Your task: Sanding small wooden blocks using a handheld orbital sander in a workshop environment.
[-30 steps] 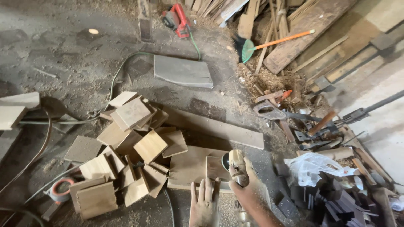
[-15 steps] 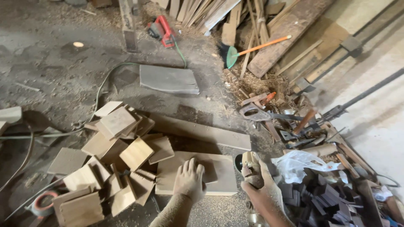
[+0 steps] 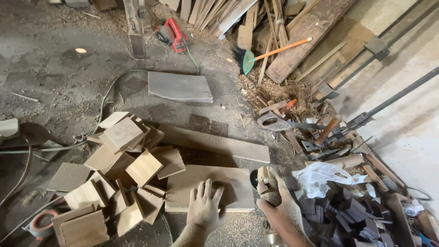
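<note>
Where your right hand (image 3: pixel 279 208) wraps the power tool (image 3: pixel 264 183), only the tool's dusty head shows; its lower body runs off the bottom edge, so its kind is hard to tell. Your right grip is clamped on that tool, just beside the flat wooden board (image 3: pixel 208 194) on the floor. Your left hand (image 3: pixel 206 206) lies on the board with fingers spread flat, holding nothing. Square wood offcuts (image 3: pixel 123 169) crowd the board's left side, a white plastic bag (image 3: pixel 320 176) sits right, and a long plank (image 3: pixel 215 142) lies behind.
</note>
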